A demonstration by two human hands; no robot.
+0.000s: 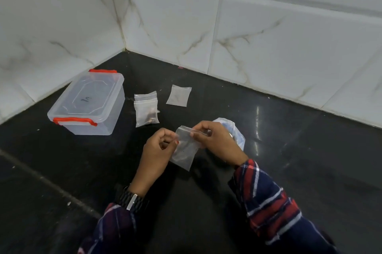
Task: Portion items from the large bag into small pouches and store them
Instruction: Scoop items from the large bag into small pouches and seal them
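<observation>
Head view: both hands work a small clear pouch (185,148) held just above the black table (289,160). Left hand (159,148) has fingers curled, thumb & forefinger pinching the pouch's left top corner; right hand (217,142) pinches the zip strip along the top edge, fingers curled round it. So pouch hangs between the two grips, its body drooping below them toward the wrists. It's thin film, v. light, floppy, prob. slippery w/ no stiffness of its own; best taken at the thicker zip rim, one lip per hand, to pull the mouth open. Whether anything's in it yet: can't tell. Large bag (235,134) lies just behind the right hand, mostly hidden. Further back, filled pouches (145,109) stacked near a flat pouch (178,95); lidded storage box (88,105) w/ red clips sits left, well apart from the hands.
</observation>
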